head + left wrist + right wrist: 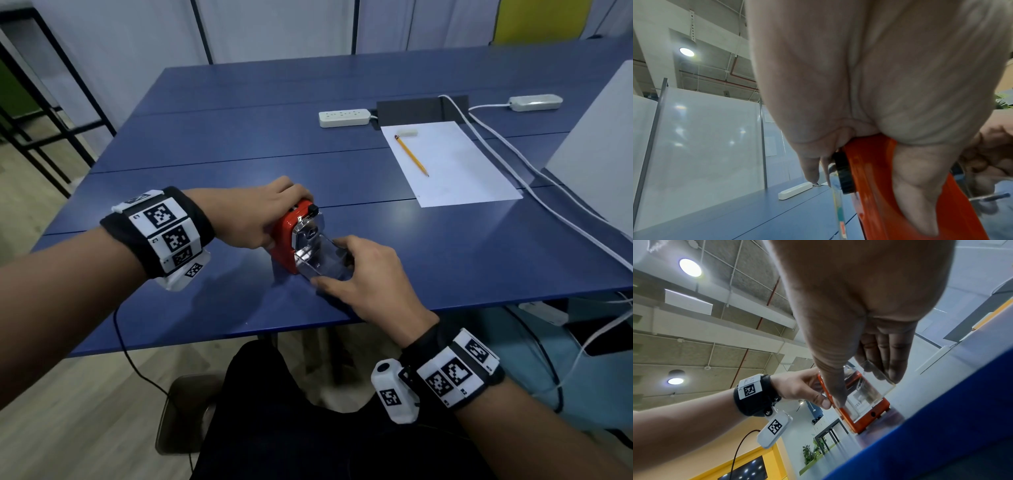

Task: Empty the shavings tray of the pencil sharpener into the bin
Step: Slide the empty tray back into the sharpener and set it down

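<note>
A red pencil sharpener (287,233) with a chrome front stands on the blue table (212,144) near its front edge. My left hand (260,216) grips its red body (875,170) from the top and left, thumb on the near side. A clear plastic shavings tray (320,260) sticks partly out of the sharpener towards me. My right hand (356,270) pinches the tray (869,391) between thumb and fingers at its sides. The tray's contents are hard to make out. No bin is in view.
A white sheet of paper (459,171) with a yellow pencil (411,156) and an eraser (407,133) lies at the right. Behind it are a white power strip (344,118), another strip (536,102), white cables (507,150) and a white panel (603,150).
</note>
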